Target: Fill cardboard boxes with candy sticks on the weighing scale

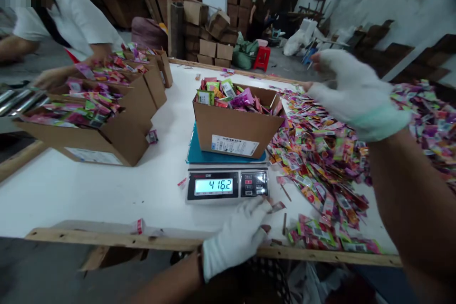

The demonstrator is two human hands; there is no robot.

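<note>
A digital scale (228,185) with a blue platform reads 416.2. On it stands an open cardboard box (238,128), filled with small, colourful snack packets (228,90) and labelled on the front. My left hand (237,230), in a white fingertip-less glove, lies just in front of the scale's lower right corner, fingers apart with nothing visible in them. Raised over the loose packets to the right of the box is my right hand (349,90), also gloved. Its thumb and fingers are apart, and no packet shows between them. Below it spreads a large pile of packets (320,152).
Several filled cardboard boxes (124,137) stand at the table's left. Beside them, a co-worker (74,14) reaches to the boxes. A wooden strip (160,241) edges the table. Stacked cartons (213,28), a red stool (262,58) and another person (261,9) are behind.
</note>
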